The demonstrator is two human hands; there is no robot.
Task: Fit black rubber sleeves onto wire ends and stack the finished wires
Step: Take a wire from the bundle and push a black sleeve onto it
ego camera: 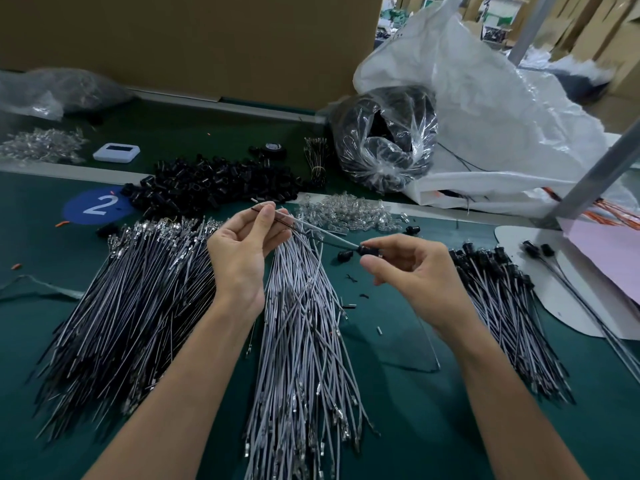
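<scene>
My left hand [242, 247] pinches the upper ends of a grey and a black wire [311, 230] between thumb and fingers. My right hand [412, 268] pinches a black rubber sleeve [369, 251] that sits on those wires lower down. Below the hands lies a bundle of grey wires [304, 341]. A large fan of black and grey wires [131, 306] spreads to the left. On the right lies a stack of sleeved wires [502, 306]. A heap of loose black sleeves [214, 185] is behind the hands.
A pile of small clear bulbs [349, 213] lies behind the right hand. A clear bag of black parts [384, 140] and a big white sack [485, 109] stand at the back right. A white device [116, 152] sits back left. A metal post [595, 174] slants at right.
</scene>
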